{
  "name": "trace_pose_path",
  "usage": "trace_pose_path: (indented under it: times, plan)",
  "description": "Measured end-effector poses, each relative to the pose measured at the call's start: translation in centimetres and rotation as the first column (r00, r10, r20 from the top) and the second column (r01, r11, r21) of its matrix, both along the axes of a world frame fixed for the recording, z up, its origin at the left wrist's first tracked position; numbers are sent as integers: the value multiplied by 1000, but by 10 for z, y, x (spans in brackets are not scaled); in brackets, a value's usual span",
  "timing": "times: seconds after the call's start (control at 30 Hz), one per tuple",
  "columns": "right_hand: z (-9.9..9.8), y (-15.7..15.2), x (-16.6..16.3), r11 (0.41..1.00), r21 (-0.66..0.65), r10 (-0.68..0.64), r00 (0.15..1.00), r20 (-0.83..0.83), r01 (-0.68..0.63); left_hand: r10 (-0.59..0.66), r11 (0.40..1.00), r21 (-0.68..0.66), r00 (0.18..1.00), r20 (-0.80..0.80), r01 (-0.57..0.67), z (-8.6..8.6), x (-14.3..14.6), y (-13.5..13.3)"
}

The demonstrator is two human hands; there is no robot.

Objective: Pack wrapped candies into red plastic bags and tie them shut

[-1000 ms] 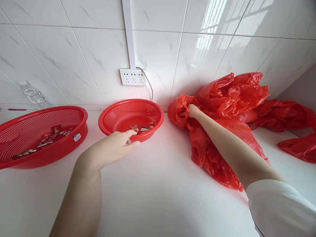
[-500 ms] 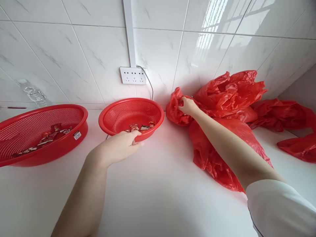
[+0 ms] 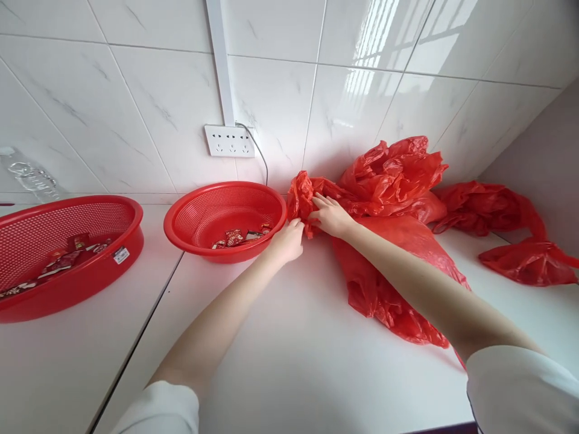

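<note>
light: bright, soft daylight | glare: striped, upper-right wall tiles [image 3: 357, 108] | shadows: faint | edges: wide-angle stretch

There are two baskets [image 3: 81, 295] [image 3: 221, 258], one bottle [image 3: 32, 178], one socket panel [image 3: 230, 141], and red bags [image 3: 301, 196] too bunched to count.

Left hand [image 3: 288, 240] has left the near rim of the middle basket [image 3: 174, 235] and moved right, to just beside the bunched red plastic [image 3: 300, 199]; contact unclear. Right hand [image 3: 332, 217], a second ago reaching into that bunch, is now on its near right side, and the plastic has gone from rounded to a narrower crumple. View has swung right, bringing the left sleeve [image 3: 165, 404] into frame and exposing the table seam [image 3: 145, 325].
</note>
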State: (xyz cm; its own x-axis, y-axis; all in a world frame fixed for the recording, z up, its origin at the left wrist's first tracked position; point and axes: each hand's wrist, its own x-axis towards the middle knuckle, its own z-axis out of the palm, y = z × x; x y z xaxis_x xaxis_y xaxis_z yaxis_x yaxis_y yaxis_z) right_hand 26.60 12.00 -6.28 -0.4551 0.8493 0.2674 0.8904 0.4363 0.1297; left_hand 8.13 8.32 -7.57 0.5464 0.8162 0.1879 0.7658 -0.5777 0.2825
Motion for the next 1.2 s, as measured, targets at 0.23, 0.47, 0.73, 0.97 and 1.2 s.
trace_pose_path:
  times: [0.23, 0.47, 0.73, 0.97, 1.2]
  plan:
    - [24, -5, 5, 966, 258, 150, 890, -431, -38, 96, 966, 217, 973, 209, -142, -12, 43, 41]
    - [77, -53, -16, 894, 442, 429, 409, -805, -68, 199, 974, 68, 957, 213, -218, -39, 60, 68]
    - [135, -122, -26, 812, 583, 579, 128, -805, -10, 132, 991, -3, 959, 252, -136, -33, 40, 46]
    - [120, -144, -30, 840, 543, 541, 77, -838, 9, 17, 998, 41, 759, 651, -58, 33, -33, -37]
    - [97, -148, -69, 951, 278, 292, 99, -951, -137, -354, 924, 297, 828, 435, 239, 74, -60, -135]
